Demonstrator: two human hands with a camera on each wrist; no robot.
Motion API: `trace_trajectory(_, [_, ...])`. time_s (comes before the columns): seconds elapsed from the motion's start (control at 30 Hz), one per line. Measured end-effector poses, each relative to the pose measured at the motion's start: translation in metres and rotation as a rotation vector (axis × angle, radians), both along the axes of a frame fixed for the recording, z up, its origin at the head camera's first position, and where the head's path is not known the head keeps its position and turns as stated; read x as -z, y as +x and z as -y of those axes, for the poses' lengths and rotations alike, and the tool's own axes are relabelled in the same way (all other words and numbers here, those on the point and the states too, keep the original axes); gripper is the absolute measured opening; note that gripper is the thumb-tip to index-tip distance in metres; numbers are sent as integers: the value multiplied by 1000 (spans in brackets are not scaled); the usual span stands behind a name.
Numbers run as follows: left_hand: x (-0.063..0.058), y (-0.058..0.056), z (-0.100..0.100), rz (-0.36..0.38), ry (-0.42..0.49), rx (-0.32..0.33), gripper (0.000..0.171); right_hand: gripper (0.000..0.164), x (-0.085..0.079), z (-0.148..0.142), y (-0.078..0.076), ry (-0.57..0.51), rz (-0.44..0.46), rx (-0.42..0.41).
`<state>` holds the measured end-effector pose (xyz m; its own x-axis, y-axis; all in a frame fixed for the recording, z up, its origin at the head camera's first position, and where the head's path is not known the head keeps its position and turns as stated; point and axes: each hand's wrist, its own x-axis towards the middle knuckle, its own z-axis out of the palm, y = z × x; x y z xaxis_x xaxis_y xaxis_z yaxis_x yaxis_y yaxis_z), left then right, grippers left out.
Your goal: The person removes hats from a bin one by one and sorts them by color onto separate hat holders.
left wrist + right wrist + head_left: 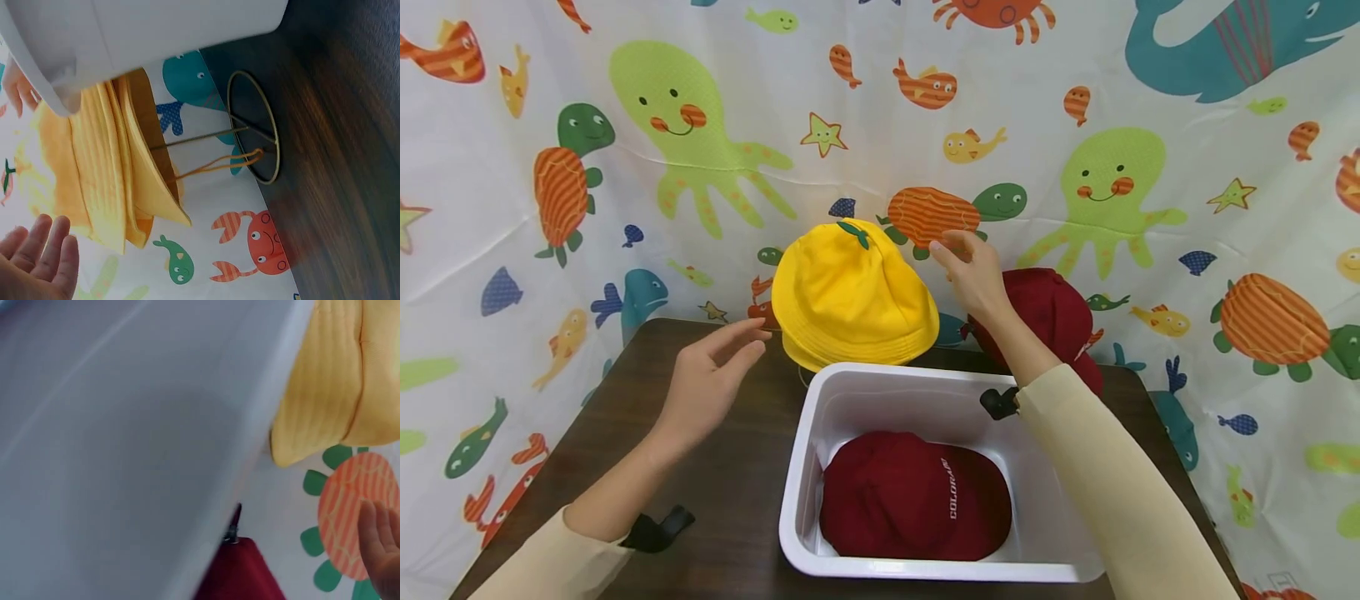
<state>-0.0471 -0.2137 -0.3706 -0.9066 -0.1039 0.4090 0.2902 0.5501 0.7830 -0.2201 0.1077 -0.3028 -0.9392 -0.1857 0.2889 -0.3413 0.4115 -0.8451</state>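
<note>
A yellow bucket hat (853, 292) with a green leaf on top sits on a wire stand (278, 140) behind the bin. My left hand (703, 383) is just left of its brim, fingers extended and apart from the cloth. On the other side, my right hand (973, 275) is raised near the hat's right, fingers slightly bent and holding nothing. Inside the white plastic bin (800, 483) lies a dark red baseball cap (895, 496) with white lettering. Partly behind my right forearm is another dark red cap (1048, 308). An orange cord (215, 164) hangs beneath the yellow hat.
The bin stands on a dark wooden table (722, 492), towards its right half. Close behind the table hangs a white curtain (880, 108) printed with sea animals. Each wrist carries a small black camera mount (658, 531).
</note>
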Motion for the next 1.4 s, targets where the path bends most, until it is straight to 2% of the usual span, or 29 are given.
trace_trajectory(0.23, [-5, -23, 7, 97, 90, -31, 45, 64, 8, -2, -3, 2, 122, -14])
trace_trajectory(0.4, [-5, -39, 8, 218, 155, -28, 55, 64, 14, -3, -4, 10, 198, -24])
trace_trajectory(0.57, [-4, -54, 8, 351, 297, -6, 63, 64, 21, -3, -4, 25, 271, -45])
trace_trajectory(0.67, [-2, -60, 8, 398, 391, 16, 65, 66, 24, -3, -3, 45, 296, -55])
trace_trajectory(0.87, [2, -69, 4, 413, 495, 34, 65, 67, 29, -4, -4, 98, 324, -72])
trace_trajectory(1.17, [5, -77, 0, 437, 590, 12, 60, 53, 34, -6, -5, 117, 405, -115])
trace_trajectory(1.27, [6, -80, 0, 445, 639, 12, 58, 52, 35, -7, -5, 114, 423, -130])
trace_trajectory(1.4, [8, -84, -1, 453, 658, -4, 57, 54, 37, -8, -6, 134, 444, -144])
